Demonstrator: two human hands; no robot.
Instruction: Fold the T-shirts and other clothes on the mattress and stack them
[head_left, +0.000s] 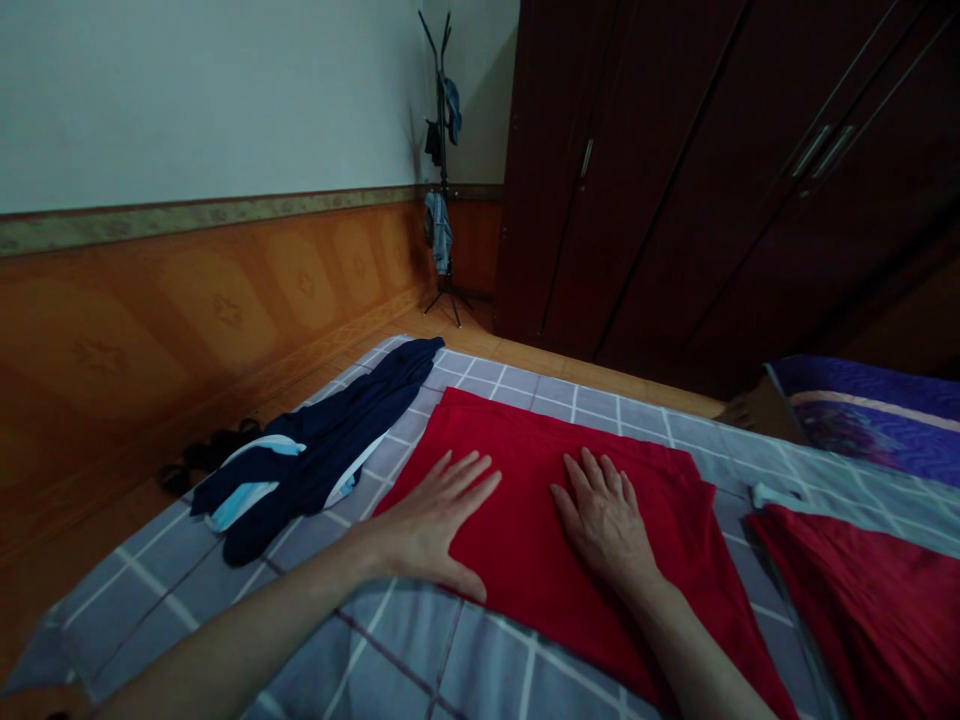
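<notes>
A red folded cloth or garment lies spread flat in front of me; its exact kind does not show. My left hand rests on its left side, fingers spread, the thumb near the front edge. On the middle of the red fabric lies my right hand, palm down with the fingers stretched out. Neither hand grips anything. Left of my left hand is a dark navy garment with white and light blue parts, loosely laid. A second red garment lies to the right, partly cut off by the frame.
Everything lies on a grey bedsheet with white grid lines. Beyond it stand a dark wooden wardrobe and a coat rack with hanging items. Dark footwear is on the floor at left. A purple quilted item lies at right.
</notes>
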